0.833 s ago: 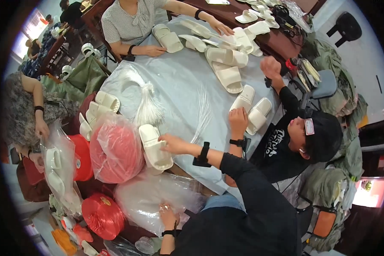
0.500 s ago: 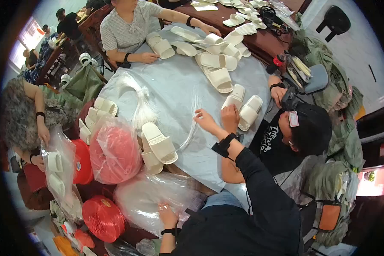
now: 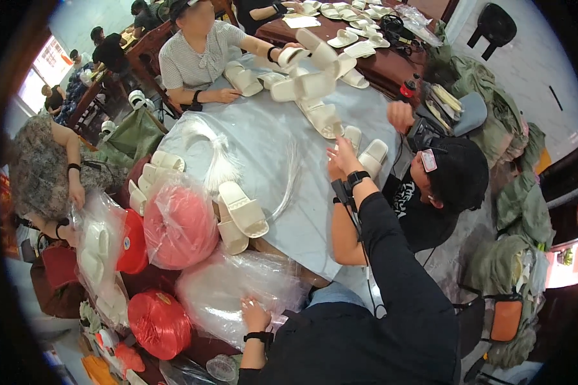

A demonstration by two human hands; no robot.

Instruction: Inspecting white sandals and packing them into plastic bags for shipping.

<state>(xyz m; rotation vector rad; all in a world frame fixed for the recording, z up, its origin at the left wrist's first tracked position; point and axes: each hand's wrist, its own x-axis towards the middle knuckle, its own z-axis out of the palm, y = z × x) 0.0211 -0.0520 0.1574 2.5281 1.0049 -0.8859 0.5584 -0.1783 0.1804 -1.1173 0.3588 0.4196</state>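
Note:
My left hand (image 3: 255, 316) lies on a pile of clear plastic bags (image 3: 231, 289) at the near left, fingers spread. Across the covered table, my right hand (image 3: 345, 158) reaches out with fingers apart, beside a pair of cream slippers (image 3: 374, 156) and just nearer than the slipper pile (image 3: 320, 115); nothing shows in it. A co-worker's hand partly overlaps it. A loose strand of white ties (image 3: 291, 179) curves over the grey cover, left of my right hand. Nearer my left hand, another pair of cream slippers (image 3: 243, 210) rests beside a thick white bundle of ties (image 3: 219, 160).
Red spools of plastic twine (image 3: 159, 324) and a plastic-wrapped red roll (image 3: 180, 228) crowd the left side. A co-worker in a black cap (image 3: 459, 176) sits close at right. Another person across the table handles slippers. Someone at left holds bagged slippers (image 3: 95, 250).
My right hand has moved right and away from me, off the loose ties toward the slippers. The person across has lifted slippers from the pile. The capped co-worker's far hand has risen.

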